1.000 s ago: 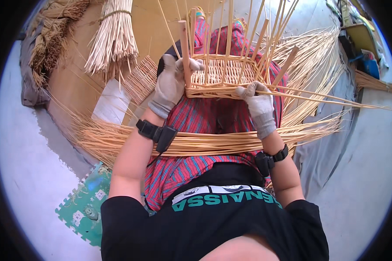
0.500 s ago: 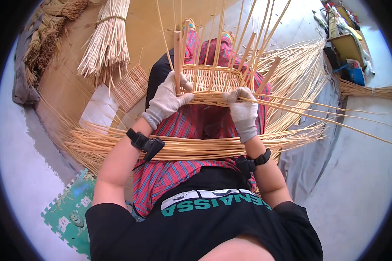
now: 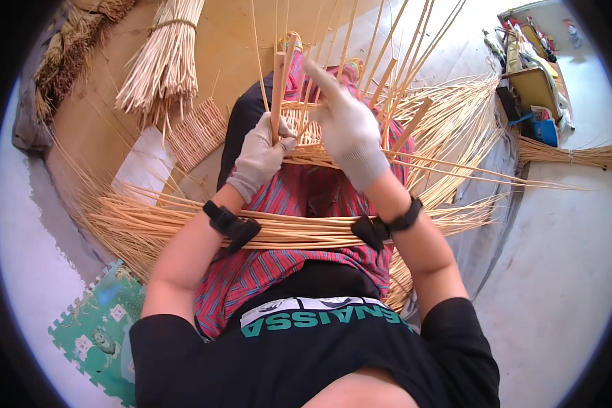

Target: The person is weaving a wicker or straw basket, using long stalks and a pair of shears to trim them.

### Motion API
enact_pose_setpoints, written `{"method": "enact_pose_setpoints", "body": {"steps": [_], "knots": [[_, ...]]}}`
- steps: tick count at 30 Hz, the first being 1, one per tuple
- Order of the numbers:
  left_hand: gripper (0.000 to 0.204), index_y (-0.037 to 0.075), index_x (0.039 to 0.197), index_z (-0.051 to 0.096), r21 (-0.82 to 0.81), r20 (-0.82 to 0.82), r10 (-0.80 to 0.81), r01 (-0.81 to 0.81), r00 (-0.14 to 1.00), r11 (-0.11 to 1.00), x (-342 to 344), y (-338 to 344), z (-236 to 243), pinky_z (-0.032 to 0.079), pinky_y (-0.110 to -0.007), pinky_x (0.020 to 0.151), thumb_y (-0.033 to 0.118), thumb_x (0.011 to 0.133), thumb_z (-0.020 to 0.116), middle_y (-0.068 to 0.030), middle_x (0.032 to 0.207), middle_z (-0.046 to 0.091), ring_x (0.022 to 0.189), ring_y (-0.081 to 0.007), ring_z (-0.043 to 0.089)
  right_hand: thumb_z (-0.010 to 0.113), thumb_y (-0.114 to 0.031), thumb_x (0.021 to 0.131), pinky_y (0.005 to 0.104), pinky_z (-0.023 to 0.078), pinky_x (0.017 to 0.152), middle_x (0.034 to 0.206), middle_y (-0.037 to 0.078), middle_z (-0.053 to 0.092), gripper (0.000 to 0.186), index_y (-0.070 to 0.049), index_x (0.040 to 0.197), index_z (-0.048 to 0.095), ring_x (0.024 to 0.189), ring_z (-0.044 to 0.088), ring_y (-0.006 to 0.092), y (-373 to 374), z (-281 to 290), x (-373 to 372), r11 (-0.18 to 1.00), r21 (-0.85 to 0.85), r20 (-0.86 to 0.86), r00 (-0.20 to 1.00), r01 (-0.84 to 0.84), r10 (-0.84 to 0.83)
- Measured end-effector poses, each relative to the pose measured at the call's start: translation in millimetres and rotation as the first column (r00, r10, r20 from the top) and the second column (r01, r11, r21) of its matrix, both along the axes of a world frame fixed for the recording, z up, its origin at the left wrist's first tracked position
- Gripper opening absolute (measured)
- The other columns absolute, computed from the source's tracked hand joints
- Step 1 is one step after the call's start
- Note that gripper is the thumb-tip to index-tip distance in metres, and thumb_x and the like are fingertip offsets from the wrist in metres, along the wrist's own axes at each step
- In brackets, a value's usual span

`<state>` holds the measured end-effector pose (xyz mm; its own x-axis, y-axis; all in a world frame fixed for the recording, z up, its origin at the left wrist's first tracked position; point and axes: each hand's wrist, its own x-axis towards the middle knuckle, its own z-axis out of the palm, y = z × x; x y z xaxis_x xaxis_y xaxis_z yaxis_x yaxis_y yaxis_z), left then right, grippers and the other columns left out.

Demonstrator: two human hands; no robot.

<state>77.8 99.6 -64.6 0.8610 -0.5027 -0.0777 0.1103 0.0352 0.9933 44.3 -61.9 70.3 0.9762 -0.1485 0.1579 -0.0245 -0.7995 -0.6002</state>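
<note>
A partly woven wicker basket (image 3: pixel 319 156) sits at my lap, with thin upright stakes and several thicker wooden posts rising from it. My left hand (image 3: pixel 260 156), in a pale work glove, is closed around the wooden post (image 3: pixel 277 95) at the basket's left corner. Over the basket's near side, my right hand (image 3: pixel 350 132), also gloved, is raised among the stakes with its fingers stretched up and slightly left; it covers much of the weave. Loose weaving strands (image 3: pixel 469 172) run out to the right from the basket's right corner.
Across my lap lies a bundle of long canes (image 3: pixel 292 231). More canes (image 3: pixel 455 115) fan out at the right. On the left are a woven panel (image 3: pixel 197 134), a white sheet (image 3: pixel 145 163) and a tied cane bundle (image 3: pixel 162 68). A green foam mat (image 3: pixel 98 333) lies lower left.
My right hand has left the basket's near right rim and swung up and left, its fingers straightening. My left hand remains at the left corner post. The view has shifted slightly.
</note>
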Motion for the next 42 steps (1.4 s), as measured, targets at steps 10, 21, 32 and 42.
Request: {"method": "enact_pose_setpoints", "body": {"steps": [10,21,32,42], "knots": [[0.024,0.007,0.097,0.055,0.011,-0.047,0.086,-0.086,0.995,0.996,1.8,-1.6,-12.9,0.051,-0.024,0.075,-0.010,0.088,0.070,0.0000,0.087,0.062,0.083,-0.0070,0.057,0.058,0.005,0.091,0.0399,0.059,0.088,0.142,0.033,0.051,0.081,-0.012,0.163,0.024,0.107,0.070,0.0394,20.2,-36.7,46.0,0.975,0.218,0.321,0.946,-0.039,-0.034],[0.020,0.008,0.096,0.053,-0.088,-0.108,0.076,-0.085,0.991,0.992,-0.1,-2.7,-5.7,0.052,-0.029,0.087,-0.004,0.094,0.068,0.0001,0.095,0.062,0.090,-0.0099,0.060,0.052,-0.001,0.104,0.0350,0.060,0.075,0.090,0.009,0.067,0.009,-0.007,0.111,0.054,0.081,0.071,0.0178,-8.0,-65.5,-52.8,0.959,0.284,0.413,0.901,0.011,-0.133],[0.041,0.011,0.081,0.052,0.161,0.024,0.125,-0.128,0.992,0.979,9.3,-2.9,7.4,0.042,-0.023,0.061,0.027,0.083,0.090,0.0083,0.071,0.049,0.066,-0.0046,0.045,0.058,-0.005,0.104,0.0295,0.059,0.080,0.095,0.007,0.069,0.002,-0.004,0.105,0.056,0.085,0.071,0.0148,-9.8,-68.9,-120.6,0.581,0.808,0.103,0.946,0.101,-0.308],[0.020,0.005,0.123,0.056,-0.133,0.431,0.493,-0.487,0.756,0.863,-17.1,-24.1,65.7,0.053,-0.026,0.063,0.011,0.105,0.061,-0.0030,0.090,0.063,0.068,-0.0100,0.059,0.074,0.003,0.091,0.0230,0.054,0.061,0.102,0.004,0.075,0.031,-0.014,0.112,0.059,0.094,0.073,0.0153,-61.7,-100.6,-116.4,0.208,0.961,0.000,0.750,0.184,-0.661]]}}
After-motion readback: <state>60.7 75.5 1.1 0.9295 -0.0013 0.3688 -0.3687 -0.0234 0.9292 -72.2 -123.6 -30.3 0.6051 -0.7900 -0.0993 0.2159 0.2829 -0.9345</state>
